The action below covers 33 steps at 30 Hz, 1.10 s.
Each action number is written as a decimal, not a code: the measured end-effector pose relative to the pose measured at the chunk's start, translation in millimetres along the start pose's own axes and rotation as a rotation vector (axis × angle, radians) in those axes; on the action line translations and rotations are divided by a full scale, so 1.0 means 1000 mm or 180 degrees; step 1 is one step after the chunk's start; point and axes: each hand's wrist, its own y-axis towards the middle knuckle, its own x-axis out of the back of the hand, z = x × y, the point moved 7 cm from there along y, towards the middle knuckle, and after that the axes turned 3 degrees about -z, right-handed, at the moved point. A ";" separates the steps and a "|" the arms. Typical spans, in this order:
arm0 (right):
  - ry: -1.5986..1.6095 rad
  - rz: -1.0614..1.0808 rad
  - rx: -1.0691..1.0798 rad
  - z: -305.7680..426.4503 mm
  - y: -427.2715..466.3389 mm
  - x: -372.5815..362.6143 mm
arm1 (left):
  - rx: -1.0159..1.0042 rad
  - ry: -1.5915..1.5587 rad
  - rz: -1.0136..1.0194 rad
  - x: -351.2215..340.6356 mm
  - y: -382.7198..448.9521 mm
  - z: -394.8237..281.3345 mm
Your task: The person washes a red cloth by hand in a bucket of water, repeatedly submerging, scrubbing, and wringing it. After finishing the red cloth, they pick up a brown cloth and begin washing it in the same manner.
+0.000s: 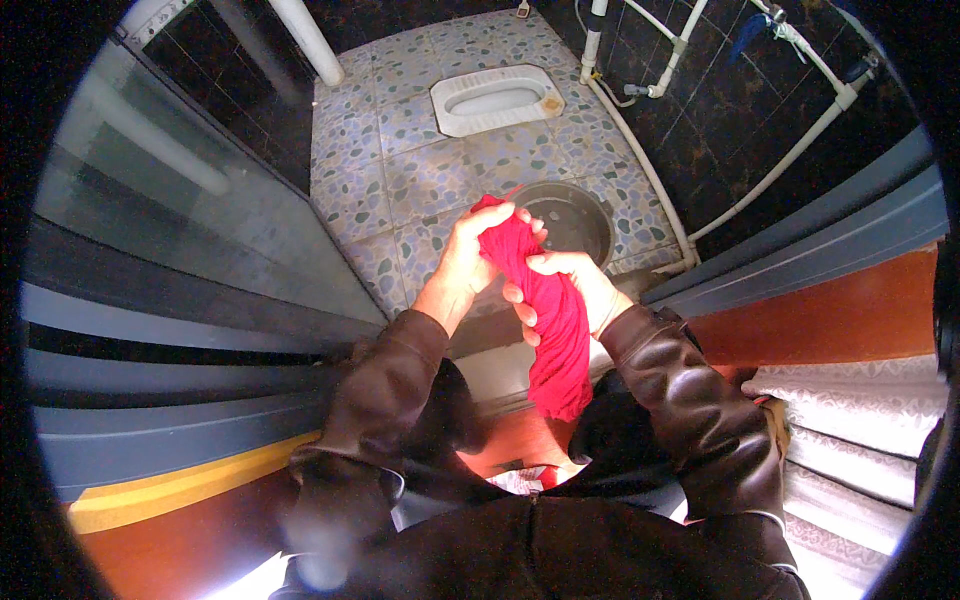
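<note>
A bunched, twisted red cloth (559, 330) is held in both my hands in front of my body. My left hand (476, 244) grips its upper end, with the thumb lying across the top. Lower and to the right, my right hand (566, 289) is wrapped around its middle, the fingers showing on the left side of the cloth. The loose lower end hangs down towards my lap. Behind the hands, a round basin (592, 214) stands on the tiled floor, holding what looks like water; the cloth and hands hide part of its rim.
A white squat toilet (499, 101) is set in the patterned tile floor (427, 172). White pipes (637, 150) run along the dark wall at right. A glass-panelled door (187, 187) stands at left, a blue-grey frame (810, 217) at right, a patterned white curtain (855, 405) at lower right.
</note>
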 end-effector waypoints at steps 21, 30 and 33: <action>-0.2419 -0.1531 0.0325 0.013 -0.001 0.006 | -0.0200 0.1211 -0.0736 0.000 0.001 -0.014; -0.4693 -0.2278 0.0240 0.019 0.029 0.017 | -0.0944 0.2648 -0.1463 0.028 0.007 -0.021; -0.4983 -0.2615 0.0057 0.017 0.038 0.017 | -0.1145 0.3260 -0.1687 0.039 0.009 -0.028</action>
